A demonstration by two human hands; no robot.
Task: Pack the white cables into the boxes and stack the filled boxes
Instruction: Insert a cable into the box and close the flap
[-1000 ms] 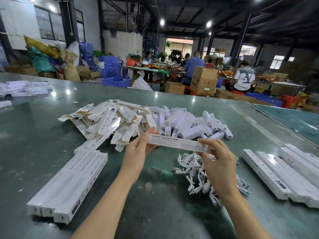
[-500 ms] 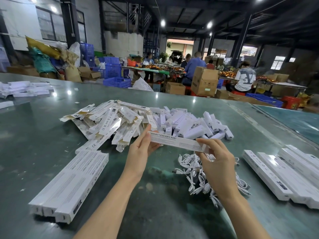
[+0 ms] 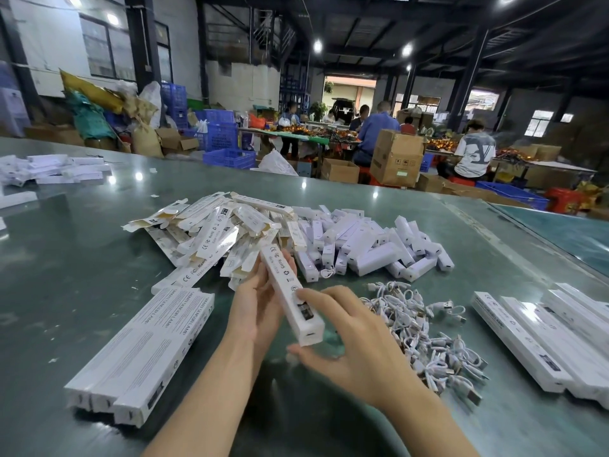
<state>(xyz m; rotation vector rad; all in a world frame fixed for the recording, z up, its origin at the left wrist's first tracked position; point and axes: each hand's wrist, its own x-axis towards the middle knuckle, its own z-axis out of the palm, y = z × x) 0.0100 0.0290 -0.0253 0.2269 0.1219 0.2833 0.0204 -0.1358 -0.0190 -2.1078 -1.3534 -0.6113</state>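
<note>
Both hands are on one long white box (image 3: pixel 291 296), held just above the green surface (image 3: pixel 66 258) and angled away from the person. The left hand (image 3: pixel 260 306) cradles it from underneath, its grip curled round the far half. The right hand (image 3: pixel 349 341) pinches the near end, forefinger on the top face and thumb below. The upturned face reads "CE", "FC" and "RoHS", with a recycling mark and a small dark barcode panel nearer the closed end flap.

Just right of the right hand lies a heap of coiled white cables (image 3: pixel 425 328), untouched. Beyond the hands is a heap of flattened cartons (image 3: pixel 214 232) bearing the same "CE FC RoHS" marks, and beside it a pile of small white boxes (image 3: pixel 369 242). To the left, closed boxes (image 3: pixel 141 351) lie side by side, printed "SMART SENSOR LAMP". More long boxes (image 3: pixel 543 338) lie in a row at the right.
</note>
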